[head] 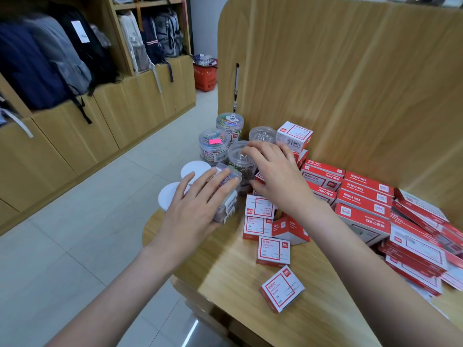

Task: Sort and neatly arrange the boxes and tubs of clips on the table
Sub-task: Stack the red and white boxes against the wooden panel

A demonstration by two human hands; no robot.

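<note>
- Left hand (198,204), frame centre, fingers straight, lies flat on clear rectangular boxes (229,196)
- Right hand (275,176) curls over a clear tub (241,159); whether it grips, cannot tell

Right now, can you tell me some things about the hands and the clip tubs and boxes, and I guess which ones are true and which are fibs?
1. The left hand lies on a stack of clear flat boxes of coloured clips. True.
2. The right hand is lifting a red and white box high in the air. False: it reaches down over a clear round tub of silver clips, low among the things on the table.
3. One tub has a pink sticker on its lid. True.
4. All the red and white boxes stand in one tidy row. False: several small ones, like the nearest box, lie scattered and turned different ways.
5. The red basket sits on the table. False: it stands on the floor farther back.
</note>
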